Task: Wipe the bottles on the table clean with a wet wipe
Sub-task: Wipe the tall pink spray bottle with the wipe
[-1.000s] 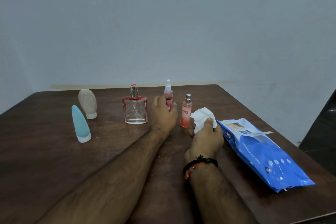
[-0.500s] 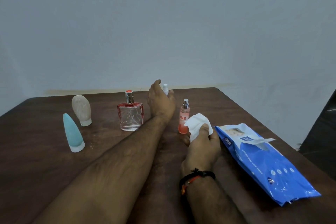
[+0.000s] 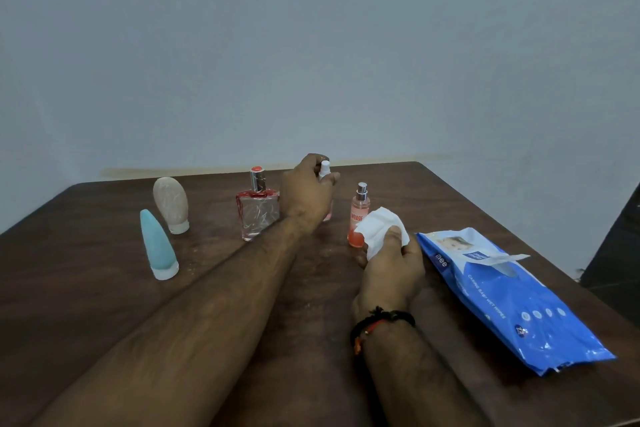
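My left hand [image 3: 306, 192] is wrapped around a small pink spray bottle [image 3: 325, 173]; only its white nozzle and a strip of pink at the base show. My right hand [image 3: 393, 270] holds a folded white wet wipe [image 3: 377, 229] just in front of an orange spray bottle [image 3: 359, 211] with a silver top. A square glass perfume bottle [image 3: 258, 215] with red trim stands left of my left hand. Further left stand a beige squeeze tube [image 3: 171, 203] and a teal squeeze tube [image 3: 157, 243], both cap down.
A blue pack of wet wipes [image 3: 512, 298] lies at the right with its flap lifted, close to my right hand. The dark wooden table [image 3: 86, 305] ends near the wall at the back and drops off at the right edge.
My left hand has closed around the pink spray bottle from behind it. My right hand with the wipe has stayed beside the orange bottle.
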Demonstrator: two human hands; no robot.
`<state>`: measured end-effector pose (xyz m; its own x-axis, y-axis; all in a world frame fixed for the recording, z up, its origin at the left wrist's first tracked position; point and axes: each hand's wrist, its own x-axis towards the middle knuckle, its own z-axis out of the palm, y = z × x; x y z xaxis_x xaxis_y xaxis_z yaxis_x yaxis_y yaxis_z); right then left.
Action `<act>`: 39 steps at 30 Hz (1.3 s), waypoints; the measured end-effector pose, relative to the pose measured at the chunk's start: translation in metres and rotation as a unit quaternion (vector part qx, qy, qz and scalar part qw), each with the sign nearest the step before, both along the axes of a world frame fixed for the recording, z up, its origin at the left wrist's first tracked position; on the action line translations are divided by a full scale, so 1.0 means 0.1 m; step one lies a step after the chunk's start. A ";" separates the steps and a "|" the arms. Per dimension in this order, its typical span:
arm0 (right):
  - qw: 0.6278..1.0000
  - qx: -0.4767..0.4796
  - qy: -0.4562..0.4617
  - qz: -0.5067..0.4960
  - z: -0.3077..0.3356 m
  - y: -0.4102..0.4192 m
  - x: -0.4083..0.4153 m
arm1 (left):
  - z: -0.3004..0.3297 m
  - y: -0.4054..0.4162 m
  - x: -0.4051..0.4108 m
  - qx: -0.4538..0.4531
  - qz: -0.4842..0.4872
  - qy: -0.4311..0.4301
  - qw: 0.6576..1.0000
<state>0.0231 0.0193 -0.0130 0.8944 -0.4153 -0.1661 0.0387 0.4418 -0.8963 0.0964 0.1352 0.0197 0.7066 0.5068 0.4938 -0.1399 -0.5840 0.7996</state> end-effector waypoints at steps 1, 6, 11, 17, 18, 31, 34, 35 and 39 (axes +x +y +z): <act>1.000 -0.007 -0.005 -0.004 0.00 0.01 0.00 | 0.00 0.01 -0.09 0.000 -0.006 -0.009 1.000; 0.998 -0.034 -0.035 -0.027 0.00 0.04 -0.01 | -0.02 0.01 -0.58 0.015 -0.054 -0.051 0.997; 0.994 -0.079 -0.078 -0.018 0.01 0.06 -0.08 | 0.05 0.13 -1.01 -0.100 -0.115 -0.033 0.988; 0.937 -0.242 -0.241 0.076 -0.06 0.14 -0.24 | -0.02 0.60 -1.48 -0.193 -0.133 0.027 0.972; 0.912 -0.289 -0.280 0.084 -0.09 0.18 -0.27 | -0.03 0.66 -1.54 -0.207 -0.130 0.036 0.969; 0.697 -0.492 -0.518 0.064 -0.17 0.35 -0.40 | -0.16 0.74 -1.66 -0.299 -0.202 0.017 0.932; 0.685 -0.498 -0.523 0.097 -0.18 0.37 -0.45 | -0.16 0.73 -1.64 -0.332 -0.208 -0.004 0.920; 0.678 -0.504 -0.525 0.105 -0.18 0.37 -0.46 | -0.15 0.73 -1.64 -0.341 -0.207 -0.010 0.917; 0.636 -0.539 -0.539 0.119 -0.19 0.41 -0.49 | -0.17 0.77 -1.62 -0.351 -0.181 -0.032 0.918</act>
